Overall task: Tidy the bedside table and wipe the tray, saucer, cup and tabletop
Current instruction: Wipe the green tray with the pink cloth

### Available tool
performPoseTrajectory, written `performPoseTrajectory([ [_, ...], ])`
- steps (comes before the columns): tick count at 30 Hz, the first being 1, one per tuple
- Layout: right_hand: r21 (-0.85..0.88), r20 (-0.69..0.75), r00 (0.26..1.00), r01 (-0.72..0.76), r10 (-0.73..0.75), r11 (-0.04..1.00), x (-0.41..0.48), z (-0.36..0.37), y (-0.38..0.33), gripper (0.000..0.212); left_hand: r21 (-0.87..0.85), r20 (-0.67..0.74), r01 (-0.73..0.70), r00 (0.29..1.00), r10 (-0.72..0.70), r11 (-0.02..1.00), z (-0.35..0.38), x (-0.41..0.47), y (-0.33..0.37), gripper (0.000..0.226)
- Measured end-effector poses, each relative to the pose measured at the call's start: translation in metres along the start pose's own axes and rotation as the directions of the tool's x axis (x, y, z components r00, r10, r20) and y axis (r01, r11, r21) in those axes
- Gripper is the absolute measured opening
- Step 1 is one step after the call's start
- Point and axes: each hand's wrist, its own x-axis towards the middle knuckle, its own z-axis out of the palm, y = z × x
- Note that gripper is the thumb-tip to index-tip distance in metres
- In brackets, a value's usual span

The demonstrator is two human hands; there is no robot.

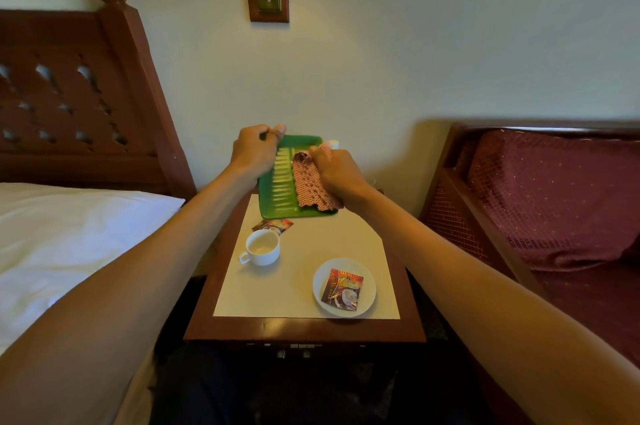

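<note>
near right on the tabletop (311, 251), the saucer (369, 280) carries a sachet (343, 289). it is probably light but chippable china, best lifted by the rim. farther left the cup (261, 248) stands upright, handle toward the near left. at the far end is the green tray (282, 196), which looks stiff, light and glossy, so likely slippery. the left hand (252, 150) pinches its far left corner. the right hand (337, 175) clutches a soft knitted cloth (311, 182) against the ribbed face.
</note>
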Motion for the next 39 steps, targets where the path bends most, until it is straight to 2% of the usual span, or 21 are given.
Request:
performPoseTrajectory([
  [4, -0.082, 0.097, 0.994, 0.065, -0.057, 0.994, -0.006, 0.002, 0.008, 0.044, -0.061, -0.271, 0.116, 0.954, -0.128, 0.991, -0.006, 0.002, 0.002, 0.047],
  [6, -0.105, 0.105, 0.992, 0.08, -0.069, 0.991, -0.005, -0.004, 0.011, 0.043, -0.083, -0.305, 0.121, 0.942, -0.141, 0.989, -0.003, 0.0, -0.005, 0.046],
  [8, -0.157, 0.096, 0.992, 0.098, -0.084, 0.983, -0.002, -0.013, 0.014, 0.043, -0.177, -0.193, 0.109, 0.971, -0.143, 0.978, -0.003, -0.003, -0.013, 0.042],
  [10, -0.19, 0.074, 0.994, 0.091, -0.078, 0.978, 0.002, -0.025, 0.019, 0.04, -0.372, 0.041, 0.197, 0.98, -0.195, 0.907, -0.01, -0.009, -0.016, 0.03],
  [11, -0.185, 0.07, 0.995, 0.084, -0.072, 0.979, 0.003, -0.031, 0.022, 0.037, -0.422, 0.18, 0.259, 0.963, -0.2, 0.869, -0.016, -0.013, -0.015, 0.024],
  [13, -0.171, 0.085, 0.994, 0.086, -0.072, 0.982, 0.006, -0.043, 0.026, 0.031, -0.38, 0.432, 0.368, 0.882, -0.188, 0.849, -0.028, -0.019, -0.012, 0.019],
  [14, -0.162, 0.107, 0.99, 0.105, -0.089, 0.981, 0.006, -0.047, 0.026, 0.029, -0.333, 0.515, 0.394, 0.837, -0.185, 0.856, -0.033, -0.02, -0.01, 0.021],
  [16, -0.145, 0.154, 0.981, 0.144, -0.121, 0.979, 0.007, -0.051, 0.023, 0.035, -0.237, 0.592, 0.419, 0.778, -0.212, 0.877, -0.035, -0.021, -0.007, 0.026],
  [18, -0.147, 0.141, 0.981, 0.153, -0.133, 0.977, 0.01, -0.048, 0.02, 0.043, -0.195, 0.549, 0.413, 0.798, -0.25, 0.89, -0.03, -0.02, -0.003, 0.023],
  [20, -0.129, 0.024, 0.995, 0.102, -0.099, 0.986, 0.011, -0.043, 0.018, 0.045, -0.244, 0.456, 0.391, 0.854, -0.251, 0.888, -0.021, -0.018, 0.002, 0.022],
  [23, 0.036, -0.172, 0.985, -0.007, 0.013, 0.999, 0.009, -0.026, 0.02, 0.045, -0.331, 0.248, 0.312, 0.939, -0.237, 0.89, -0.008, -0.013, 0.01, 0.021],
  [26, 0.128, -0.167, 0.982, -0.061, 0.082, 0.99, 0.001, -0.011, 0.023, 0.043, -0.366, 0.1, 0.255, 0.967, -0.234, 0.895, -0.003, -0.006, 0.014, 0.02],
  [28, 0.114, -0.168, 0.981, -0.076, 0.095, 0.991, 0.001, -0.014, 0.022, 0.043, -0.344, 0.129, 0.274, 0.961, -0.244, 0.898, -0.006, -0.005, 0.012, 0.02],
  [31, 0.095, -0.183, 0.978, -0.085, 0.101, 0.992, 0.009, -0.026, 0.021, 0.047, -0.263, 0.295, 0.337, 0.92, -0.258, 0.904, -0.008, -0.01, 0.009, 0.024],
  [33, 0.13, -0.185, 0.974, -0.107, 0.131, 0.986, 0.012, -0.028, 0.021, 0.049, -0.24, 0.325, 0.317, 0.917, -0.232, 0.918, -0.006, -0.016, 0.012, 0.02],
  [36, 0.219, -0.17, 0.973, -0.12, 0.159, 0.968, 0.007, -0.02, 0.026, 0.046, -0.288, 0.194, 0.282, 0.953, -0.233, 0.915, -0.001, -0.015, 0.012, 0.022],
  [39, 0.199, -0.158, 0.976, -0.115, 0.148, 0.973, 0.004, -0.017, 0.032, 0.045, -0.322, 0.037, 0.293, 0.954, -0.297, 0.9, 0.003, -0.013, 0.007, 0.024],
])
